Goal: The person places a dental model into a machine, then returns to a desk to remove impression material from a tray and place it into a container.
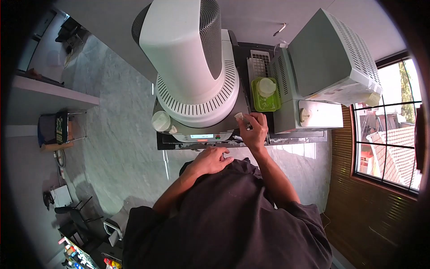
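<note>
My right hand (254, 131) pinches a small whitish piece (239, 116) between thumb and fingers, just above the dark counter (245, 142). Its exact kind is too small to tell. Beside it stands a large white machine (179, 58) with a slotted round base and a lit display (202, 136) at the front. My left hand (210, 160) hangs near the counter's front edge, thumb apart from the loosely bent fingers, holding nothing. Left of the base sits a round white dish (161, 120), with a small pale lump (173, 129) next to it.
Right of the machine, a green tray (267, 104) holds a round whitish container (267, 87). A white plastic basket (259, 63) lies behind it. Farther right stands a grey cabinet-like device (318, 58) on a lower unit (289, 114). A window (389, 130) is at the far right.
</note>
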Action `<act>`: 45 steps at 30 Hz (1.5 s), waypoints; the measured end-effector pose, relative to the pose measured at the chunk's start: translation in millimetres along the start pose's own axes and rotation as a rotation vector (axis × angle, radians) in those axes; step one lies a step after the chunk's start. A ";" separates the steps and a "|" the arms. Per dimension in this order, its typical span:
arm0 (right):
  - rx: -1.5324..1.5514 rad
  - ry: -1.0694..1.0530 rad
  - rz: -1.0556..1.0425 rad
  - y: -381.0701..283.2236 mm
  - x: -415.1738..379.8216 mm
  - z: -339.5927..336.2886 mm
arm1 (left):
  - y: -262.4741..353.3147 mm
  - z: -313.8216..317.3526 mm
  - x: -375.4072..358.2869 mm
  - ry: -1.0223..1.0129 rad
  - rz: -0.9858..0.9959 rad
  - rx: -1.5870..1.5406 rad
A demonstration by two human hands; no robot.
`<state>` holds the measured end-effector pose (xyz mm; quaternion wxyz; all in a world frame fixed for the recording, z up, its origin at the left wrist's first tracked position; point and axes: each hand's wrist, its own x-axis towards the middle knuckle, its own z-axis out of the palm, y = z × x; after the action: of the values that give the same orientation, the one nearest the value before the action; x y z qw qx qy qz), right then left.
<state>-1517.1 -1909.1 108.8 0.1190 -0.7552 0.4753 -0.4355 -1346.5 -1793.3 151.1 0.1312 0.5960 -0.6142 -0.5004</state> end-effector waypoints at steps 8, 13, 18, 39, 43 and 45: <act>0.036 -0.012 0.020 3.4 -3.3 8.2 | -0.9 1.0 -2.4 -0.014 -0.027 -0.016; 0.048 -0.039 0.070 1.1 -3.9 7.2 | 1.7 -0.5 -4.5 -0.002 -0.031 -0.009; 0.091 -0.052 0.121 2.8 -6.1 8.8 | 2.9 -0.8 -4.9 0.002 -0.034 -0.012; 0.412 -0.105 0.629 3.7 4.4 0.5 | 1.9 1.7 0.5 0.056 0.048 -0.049; 0.998 -0.151 0.960 1.8 8.1 -9.5 | 10.9 -3.7 -0.7 0.098 0.119 -0.143; 1.287 -0.174 1.163 -1.7 12.2 -20.4 | 11.7 -4.6 0.4 0.117 0.158 -0.185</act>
<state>-1529.7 -1913.5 128.5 0.7619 -0.2093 0.4363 -0.4305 -1350.2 -1798.2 162.1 0.2600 0.5591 -0.6017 -0.5076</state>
